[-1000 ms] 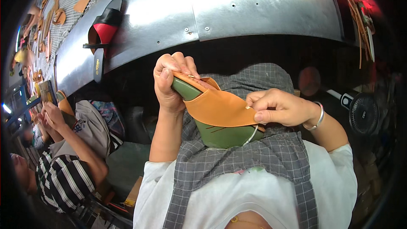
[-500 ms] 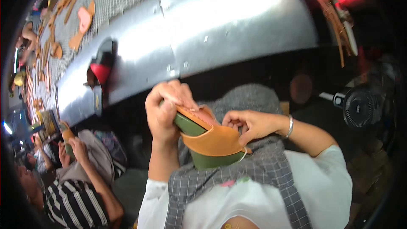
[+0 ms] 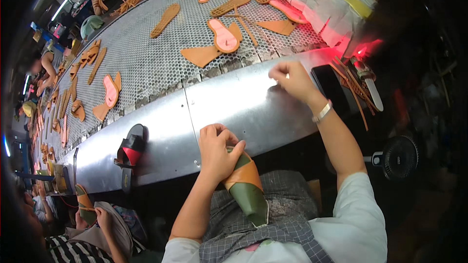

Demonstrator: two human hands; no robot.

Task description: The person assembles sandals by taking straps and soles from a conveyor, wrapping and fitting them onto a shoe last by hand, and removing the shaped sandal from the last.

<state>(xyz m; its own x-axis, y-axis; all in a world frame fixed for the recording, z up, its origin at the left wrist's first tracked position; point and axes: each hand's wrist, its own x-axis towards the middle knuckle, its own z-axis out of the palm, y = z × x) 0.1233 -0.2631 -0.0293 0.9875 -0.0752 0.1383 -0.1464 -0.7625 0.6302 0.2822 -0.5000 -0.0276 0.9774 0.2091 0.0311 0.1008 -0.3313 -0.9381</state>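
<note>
My left hand (image 3: 218, 153) grips one end of a green shoe last (image 3: 247, 199) above my lap. A tan leather strap (image 3: 244, 175) wraps across the last, whose other end points down towards my apron. Away from the last, my right hand (image 3: 295, 84) is up over the shiny metal ledge (image 3: 224, 104), its fingers curled together. Whatever they may hold is too small to make out. Near the right hand lies a flat black object (image 3: 330, 86).
Beyond the ledge, a mesh belt (image 3: 146, 51) carries tan leather sandal pieces and pink-topped insoles (image 3: 224, 36). A black sandal (image 3: 133, 146) rests on the ledge. Tan strips (image 3: 352, 85) lie at right, above a small fan (image 3: 399, 158). A co-worker's hands (image 3: 103, 216) hold another last at left.
My right hand has left the last and moved up and right over the ledge. The left hand has turned the last, so its green underside shows. The view has swung towards the belt.
</note>
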